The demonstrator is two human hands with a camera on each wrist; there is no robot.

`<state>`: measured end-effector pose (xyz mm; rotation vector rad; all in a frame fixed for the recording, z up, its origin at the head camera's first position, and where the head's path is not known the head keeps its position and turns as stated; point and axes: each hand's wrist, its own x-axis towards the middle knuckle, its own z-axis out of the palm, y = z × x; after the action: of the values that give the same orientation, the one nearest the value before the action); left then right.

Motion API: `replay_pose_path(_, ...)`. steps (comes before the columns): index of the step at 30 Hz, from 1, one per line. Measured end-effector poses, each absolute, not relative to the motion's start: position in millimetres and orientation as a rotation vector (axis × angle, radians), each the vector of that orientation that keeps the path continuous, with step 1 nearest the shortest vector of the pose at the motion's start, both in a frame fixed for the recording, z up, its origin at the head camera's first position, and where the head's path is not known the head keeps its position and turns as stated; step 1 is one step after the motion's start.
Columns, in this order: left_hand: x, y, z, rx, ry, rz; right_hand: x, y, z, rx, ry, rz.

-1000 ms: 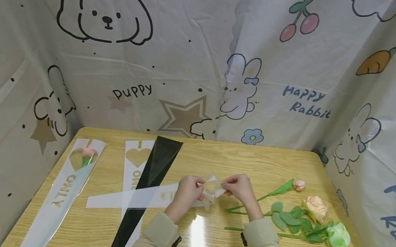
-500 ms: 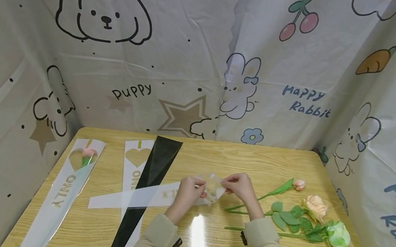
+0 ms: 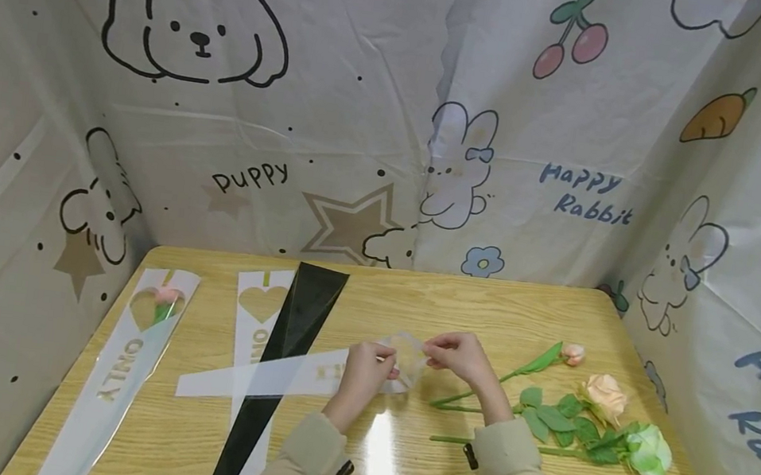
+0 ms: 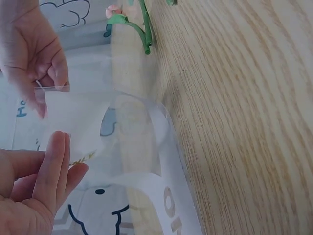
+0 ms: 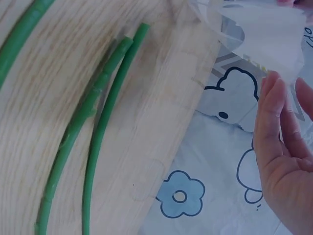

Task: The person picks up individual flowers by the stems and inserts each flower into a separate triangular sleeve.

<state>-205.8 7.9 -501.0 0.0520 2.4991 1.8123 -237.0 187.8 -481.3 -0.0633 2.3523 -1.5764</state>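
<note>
A white flower sleeve (image 3: 297, 373) with a clear window lies slantwise across other sleeves, its wide end raised between both hands. My left hand (image 3: 362, 375) pinches one edge of that end between thumb and fingers. At the far corner, my right hand (image 3: 462, 358) pinches the opposite edge with its fingertips. In the left wrist view the mouth of the sleeve (image 4: 164, 129) bulges apart, and gold lettering shows through the clear film. The right wrist view shows the right hand (image 5: 281, 132) at the film's edge, with two green stems nearby.
Right of the hands lie a pink bud (image 3: 573, 354), a peach rose (image 3: 604, 399) and a green-white rose (image 3: 649, 456). To the left are a black sleeve (image 3: 302, 311), a white sleeve (image 3: 252, 281) and a sleeve holding a pink flower (image 3: 105, 378). Printed cloth walls surround the table (image 3: 487, 308).
The sleeve has slid slightly to the right with the left hand. Its wide end looks more spread and rounded. The right hand has barely moved, and the flowers lie as before.
</note>
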Motion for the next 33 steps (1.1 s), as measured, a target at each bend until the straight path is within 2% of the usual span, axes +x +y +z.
replay_pose_path(5, -206.5, 9.1, -502.7, 0.026, 2.501, 1.795, -238.7, 197.9, -477.9, -0.056, 2.395, -1.632)
replay_pose_path(12, -206.1, 8.9, -501.7, 0.027, 2.497, 1.793, -241.5, 223.8, -479.9, 0.383, 2.67, -1.732)
replay_pose_path(19, -205.7, 7.9, -500.8, 0.025, 2.505, 1.783, -235.5, 244.2, -493.3, 0.673, 2.886, -1.465)
replay_pose_path(33, -205.3, 7.8, -499.1, 0.033, 2.5, 1.794, -224.8, 261.4, -517.0, 0.803, 2.94, -1.055)
